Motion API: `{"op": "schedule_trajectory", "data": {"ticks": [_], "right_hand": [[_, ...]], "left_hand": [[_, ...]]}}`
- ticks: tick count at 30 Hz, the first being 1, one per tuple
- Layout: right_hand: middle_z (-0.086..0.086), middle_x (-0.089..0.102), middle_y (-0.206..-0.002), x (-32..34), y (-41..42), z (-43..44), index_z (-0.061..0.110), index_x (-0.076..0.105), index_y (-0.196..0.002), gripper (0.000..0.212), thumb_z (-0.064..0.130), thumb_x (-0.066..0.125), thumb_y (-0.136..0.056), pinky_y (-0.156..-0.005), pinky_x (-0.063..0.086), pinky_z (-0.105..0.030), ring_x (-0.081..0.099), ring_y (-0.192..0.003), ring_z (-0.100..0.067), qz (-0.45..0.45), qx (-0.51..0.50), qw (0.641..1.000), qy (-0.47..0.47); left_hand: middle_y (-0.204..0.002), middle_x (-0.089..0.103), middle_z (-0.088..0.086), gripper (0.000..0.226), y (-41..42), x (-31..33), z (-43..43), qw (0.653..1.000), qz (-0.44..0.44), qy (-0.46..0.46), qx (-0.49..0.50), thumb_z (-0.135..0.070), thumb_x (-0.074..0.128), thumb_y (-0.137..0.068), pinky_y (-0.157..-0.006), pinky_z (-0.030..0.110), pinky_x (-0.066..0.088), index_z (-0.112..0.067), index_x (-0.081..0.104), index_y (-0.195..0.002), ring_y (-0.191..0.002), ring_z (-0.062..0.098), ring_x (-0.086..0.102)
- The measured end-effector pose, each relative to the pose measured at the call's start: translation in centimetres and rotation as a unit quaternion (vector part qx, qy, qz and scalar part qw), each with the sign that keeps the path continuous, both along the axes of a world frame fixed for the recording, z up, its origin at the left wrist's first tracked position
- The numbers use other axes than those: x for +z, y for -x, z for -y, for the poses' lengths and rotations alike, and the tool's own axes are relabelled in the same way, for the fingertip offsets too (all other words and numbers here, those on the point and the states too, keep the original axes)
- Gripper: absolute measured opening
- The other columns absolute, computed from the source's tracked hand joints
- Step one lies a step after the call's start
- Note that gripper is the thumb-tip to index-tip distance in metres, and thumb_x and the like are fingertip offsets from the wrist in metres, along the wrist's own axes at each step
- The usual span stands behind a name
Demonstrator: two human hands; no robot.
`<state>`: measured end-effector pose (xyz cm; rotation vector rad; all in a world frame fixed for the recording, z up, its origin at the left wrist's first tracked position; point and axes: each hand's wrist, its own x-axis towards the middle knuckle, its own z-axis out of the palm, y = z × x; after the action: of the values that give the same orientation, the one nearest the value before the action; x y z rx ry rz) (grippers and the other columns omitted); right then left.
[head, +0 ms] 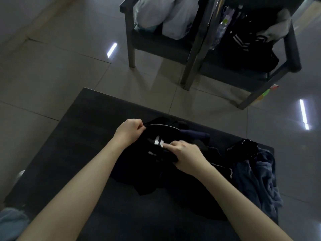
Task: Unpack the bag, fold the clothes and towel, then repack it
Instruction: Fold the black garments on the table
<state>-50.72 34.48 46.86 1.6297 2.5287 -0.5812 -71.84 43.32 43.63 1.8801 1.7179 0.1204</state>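
I have both hands on the black garment [147,164], which lies bunched in the middle of the dark tabletop [83,136]. My left hand [130,129] is curled at the garment's far edge and pinches what looks like a collar or hem. My right hand [188,154] has its fingers bent down onto the fabric just beside the white stripes [159,141] and pinches a fold there. I judge this to be the folding step, with the garment not yet flat.

A navy piece [195,134] sits touching the far right side of the black garment, partly under it. Further right a blue cloth [260,178], perhaps the towel, lies crumpled at the tabletop's right edge. On its far side rests a glossy black item [242,148]; it may be the bag, but I can't tell.

What worries me:
- Black fabric on a dark top in dim light hides the seams, so I could grip two layers and fold it crooked.
- Lifting or tugging to spread it could drag the navy piece along.
- A sweep to the right could nudge the blue cloth over the edge onto the floor [52,66].
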Motion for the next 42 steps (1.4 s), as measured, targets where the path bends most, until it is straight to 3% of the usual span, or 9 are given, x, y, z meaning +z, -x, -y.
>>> {"op": "schedule_trajectory", "data": {"ticks": [8,12,14,16,19,22,27,36,42], "right_hand": [[0.002,0.055,-0.125,-0.4,1.8,-4.2,0.037,0.036,-0.14,0.055,0.028,0.052,-0.088,-0.076,0.042,-0.032,0.051,-0.117,-0.024,0.064,-0.049,0.996,-0.029],[0.001,0.056,-0.126,-0.5,2.7,-4.8,0.034,0.038,-0.139,0.053,0.029,0.053,-0.088,-0.077,0.043,-0.033,0.051,-0.118,-0.024,0.077,-0.047,0.995,-0.038],[0.001,0.056,-0.127,-0.5,3.0,-5.0,0.034,0.038,-0.139,0.054,0.029,0.054,-0.087,-0.077,0.043,-0.034,0.051,-0.117,-0.024,0.083,-0.045,0.995,-0.042],[0.0,0.055,-0.128,-0.5,3.1,-5.2,0.034,0.037,-0.14,0.056,0.029,0.055,-0.087,-0.079,0.044,-0.034,0.051,-0.117,-0.024,0.092,-0.044,0.994,-0.036],[0.002,0.054,-0.129,-0.2,3.4,-5.6,0.036,0.035,-0.14,0.056,0.031,0.055,-0.088,-0.079,0.042,-0.034,0.051,-0.117,-0.024,0.11,-0.036,0.992,-0.04],[0.001,0.056,-0.125,0.4,4.0,-6.3,0.035,0.038,-0.138,0.053,0.032,0.054,-0.088,-0.074,0.041,-0.033,0.053,-0.114,-0.025,0.116,-0.021,0.992,-0.055],[-0.001,0.058,-0.115,1.6,5.5,-7.3,0.033,0.043,-0.133,0.047,0.029,0.054,-0.088,-0.067,0.035,-0.031,0.055,-0.109,-0.026,0.124,-0.007,0.989,-0.081],[-0.006,0.064,-0.1,0.0,7.2,-4.9,0.025,0.058,-0.123,0.048,0.018,0.065,-0.076,-0.066,0.044,-0.033,0.062,-0.091,-0.032,0.093,0.087,0.985,-0.118],[0.0,0.068,-0.087,-3.2,5.8,-1.9,0.029,0.068,-0.111,0.058,0.014,0.077,-0.056,-0.066,0.049,-0.028,0.067,-0.083,-0.024,0.077,0.12,0.989,-0.041]], "left_hand": [[-0.061,0.062,0.002,0.032,2.0,-2.7,7.5,0.976,-0.028,-0.177,-0.123,-0.034,0.044,-0.078,-0.055,0.029,0.042,-0.014,0.061,-0.06,-0.056,0.025,0.062],[-0.096,0.066,0.0,0.044,1.0,-4.5,10.1,0.947,-0.223,0.0,-0.231,-0.05,0.061,-0.08,-0.083,0.036,0.041,-0.017,0.062,-0.109,-0.093,0.022,0.061],[-0.068,0.064,0.0,0.037,0.5,-5.0,10.8,0.937,-0.262,0.01,-0.231,-0.036,0.086,-0.057,-0.071,0.032,0.044,-0.018,0.068,-0.084,-0.067,0.019,0.06],[-0.055,0.056,-0.002,0.023,0.3,-5.1,11.2,0.932,-0.257,-0.03,-0.253,-0.018,0.088,-0.051,-0.065,0.03,0.045,-0.02,0.066,-0.059,-0.057,0.018,0.055],[-0.096,0.058,0.001,0.019,1.1,-4.5,11.7,0.932,-0.228,-0.033,-0.281,-0.008,0.053,-0.088,-0.089,0.031,0.035,-0.016,0.07,-0.093,-0.096,0.021,0.051],[-0.087,0.059,-0.005,0.014,2.0,-3.9,11.8,0.933,-0.207,-0.045,-0.289,-0.015,0.069,-0.076,-0.077,0.027,0.038,-0.027,0.072,-0.083,-0.086,0.016,0.054],[-0.124,0.05,0.004,0.043,1.3,-3.4,12.6,0.929,-0.204,0.009,-0.308,-0.012,0.044,-0.094,-0.097,0.036,0.029,-0.026,0.049,-0.135,-0.116,0.025,0.041],[-0.133,0.044,0.001,0.04,2.0,-2.0,12.2,0.914,-0.211,0.049,-0.344,-0.008,0.044,-0.095,-0.109,0.037,0.021,-0.028,0.059,-0.126,-0.131,0.024,0.028],[-0.121,0.06,-0.006,0.031,5.0,-2.3,13.3,0.972,-0.09,0.002,-0.219,-0.019,0.045,-0.096,-0.098,0.031,0.027,-0.028,0.065,-0.116,-0.122,0.017,0.044]]}}
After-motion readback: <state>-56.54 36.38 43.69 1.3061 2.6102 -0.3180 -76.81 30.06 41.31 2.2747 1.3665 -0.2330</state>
